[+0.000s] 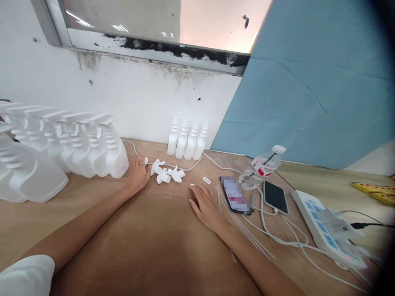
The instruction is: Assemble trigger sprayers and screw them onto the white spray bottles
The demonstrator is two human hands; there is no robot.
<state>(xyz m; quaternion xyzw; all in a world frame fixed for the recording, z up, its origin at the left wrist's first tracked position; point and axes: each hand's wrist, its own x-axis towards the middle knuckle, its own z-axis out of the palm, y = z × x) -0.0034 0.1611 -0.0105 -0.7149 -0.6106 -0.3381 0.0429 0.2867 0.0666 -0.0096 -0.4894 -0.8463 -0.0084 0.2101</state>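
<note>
My left hand (140, 173) lies on the wooden table with its fingers stretched out, open. A small white piece (146, 161) is at its fingertips; I cannot tell whether they touch. Just right of that hand is a little pile of white plastic trigger spray heads (163, 175). My right hand (206, 206) rests on the table with fingers spread and holds nothing. Near its fingertips are small white rings (206, 180). Several thin white tubes (239, 224) lie beside the right wrist, partly behind the forearm.
White spray bottles stand in rows (115, 158) at left. Several small ribbed-neck white bottles (187, 144) stand by the wall. To the right are a phone (233, 193), a second phone (275, 197), a plastic bottle (263, 167), a power strip (324, 226) and loose white cables.
</note>
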